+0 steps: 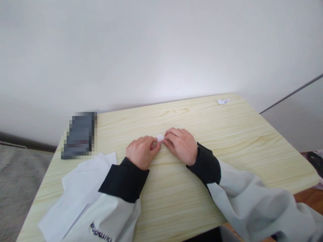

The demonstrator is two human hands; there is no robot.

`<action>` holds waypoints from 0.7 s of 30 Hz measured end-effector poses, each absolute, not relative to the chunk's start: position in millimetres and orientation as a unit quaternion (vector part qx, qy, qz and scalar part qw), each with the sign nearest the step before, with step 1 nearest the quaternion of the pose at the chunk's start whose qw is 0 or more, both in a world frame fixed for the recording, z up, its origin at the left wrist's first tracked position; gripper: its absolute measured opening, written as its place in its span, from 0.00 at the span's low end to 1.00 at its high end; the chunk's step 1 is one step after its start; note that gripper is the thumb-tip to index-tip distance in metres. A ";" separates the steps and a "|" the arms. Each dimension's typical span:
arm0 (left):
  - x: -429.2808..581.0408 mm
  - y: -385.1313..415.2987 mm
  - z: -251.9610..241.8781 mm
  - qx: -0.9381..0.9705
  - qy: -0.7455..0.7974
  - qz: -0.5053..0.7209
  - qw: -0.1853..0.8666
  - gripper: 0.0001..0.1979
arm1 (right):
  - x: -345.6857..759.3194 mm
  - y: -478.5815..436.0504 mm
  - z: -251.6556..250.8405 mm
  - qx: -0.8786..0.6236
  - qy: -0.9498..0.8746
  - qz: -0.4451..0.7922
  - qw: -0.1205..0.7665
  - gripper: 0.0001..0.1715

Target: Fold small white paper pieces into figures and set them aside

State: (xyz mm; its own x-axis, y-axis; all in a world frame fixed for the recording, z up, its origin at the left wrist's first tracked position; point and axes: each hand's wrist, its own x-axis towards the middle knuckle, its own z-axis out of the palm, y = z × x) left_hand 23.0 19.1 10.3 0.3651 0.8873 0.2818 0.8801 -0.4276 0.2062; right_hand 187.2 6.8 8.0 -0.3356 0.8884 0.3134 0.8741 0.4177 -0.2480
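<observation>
A small white piece of paper (160, 138) is pinched between my two hands, just above the middle of the table. My left hand (142, 150) holds its left end between thumb and forefinger. On the other side, my right hand (181, 144) grips the right end with its fingertips, the other fingers curled together. Both hands are closed, and the fingertips cover the paper's ends. Whether it is folded or rolled I cannot tell.
White paper sheets (83, 181) lie overlapping at the table's left, partly under my left sleeve. Behind them is a dark, pixelated flat object (79, 134). A small folded white paper (222, 101) rests at the far right of the wooden table (247, 144). A white wall (156, 50) stands behind.
</observation>
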 end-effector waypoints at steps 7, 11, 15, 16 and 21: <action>21.7 19.3 3.5 0.828 0.520 0.210 0.007 0.13 | 189.2 6.9 2.8 -0.549 -0.799 0.057 0.240 0.14; 21.2 21.0 1.9 0.826 0.512 0.230 0.052 0.12 | 189.9 8.3 -0.9 -0.540 -0.790 0.090 0.277 0.11; 21.4 22.7 1.4 0.814 0.516 0.245 0.104 0.11 | 191.3 11.2 -4.9 -0.526 -0.773 0.148 0.322 0.09; 21.9 22.6 1.6 0.812 0.520 0.246 0.098 0.12 | 191.4 11.5 -5.4 -0.528 -0.768 0.153 0.328 0.08; 22.9 21.8 1.4 0.815 0.520 0.242 0.078 0.12 | 190.4 11.4 -6.6 -0.540 -0.765 0.123 0.328 0.11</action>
